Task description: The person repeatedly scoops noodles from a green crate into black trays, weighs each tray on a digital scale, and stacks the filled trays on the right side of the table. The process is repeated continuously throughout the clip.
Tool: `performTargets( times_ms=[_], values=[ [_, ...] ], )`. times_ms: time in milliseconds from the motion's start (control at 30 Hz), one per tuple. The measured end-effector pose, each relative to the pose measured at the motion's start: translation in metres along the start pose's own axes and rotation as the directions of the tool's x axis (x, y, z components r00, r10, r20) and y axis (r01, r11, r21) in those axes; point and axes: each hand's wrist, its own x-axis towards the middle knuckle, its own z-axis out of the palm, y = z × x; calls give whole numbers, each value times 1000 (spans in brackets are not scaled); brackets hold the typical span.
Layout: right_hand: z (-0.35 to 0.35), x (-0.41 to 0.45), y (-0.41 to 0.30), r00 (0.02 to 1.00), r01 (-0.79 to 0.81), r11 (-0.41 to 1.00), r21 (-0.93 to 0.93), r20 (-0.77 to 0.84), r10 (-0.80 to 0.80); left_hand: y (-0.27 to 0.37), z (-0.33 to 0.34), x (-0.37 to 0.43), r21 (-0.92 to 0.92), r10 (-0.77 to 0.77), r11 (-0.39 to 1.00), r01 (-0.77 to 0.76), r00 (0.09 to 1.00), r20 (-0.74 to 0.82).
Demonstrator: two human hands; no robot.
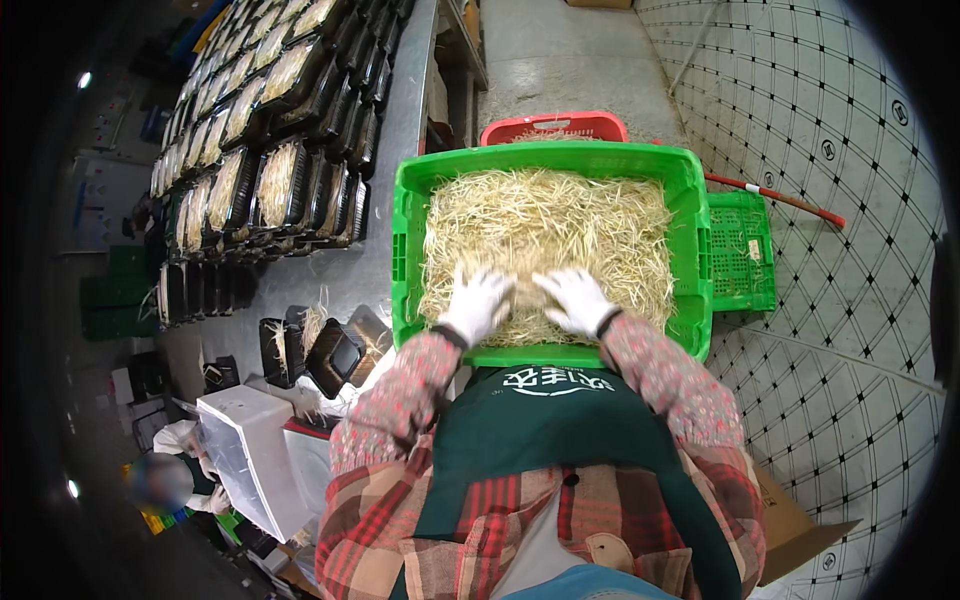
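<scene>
A green plastic crate (pixel 551 154) lies before me, holding a thick layer of pale bean sprouts (pixel 547 210). My left hand (pixel 480 304), in a white glove, rests on the sprouts near the crate's front side, left of centre. My right hand (pixel 577 300), gloved alike, is on the sprouts a little to the right, apart from the left. The fingers of both hands point inward and are slightly blurred; some fingertips sit in or against the sprouts. Whether either hand grasps any sprouts cannot be told.
On the metal table (pixel 397 97) at left stand stacks of black plastic trays (pixel 281 184) filled with sprouts. Nearer are loose black trays (pixel 335 358) and a white box (pixel 247 450). A red basket (pixel 555 124) and another green crate (pixel 739 247) sit beyond. A co-worker (pixel 191 465) is at lower left.
</scene>
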Motion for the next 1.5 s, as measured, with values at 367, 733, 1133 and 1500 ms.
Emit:
performTargets(
  times_ms=[367, 733, 1133, 1500],
  values=[
    [-73, 100, 51, 959, -160, 981, 114, -219, 182, -59, -61, 78, -220, -24, 967, -131, 808, -589],
    [-77, 24, 36, 950, -178, 861, 477, 311, 24, -52, -65, -16, -442, 2, 896, 42, 995, 98],
    [-48, 82, 24, 936, -314, 949, 32, 178, 304, -43, -15, 34, -149, -34, 989, 17, 993, -112],
    [-33, 42, 5, 977, -160, 977, -143, 117, 177, -10, -27, 18, -129, -221, 964, 231, 972, 83]
  ],
)
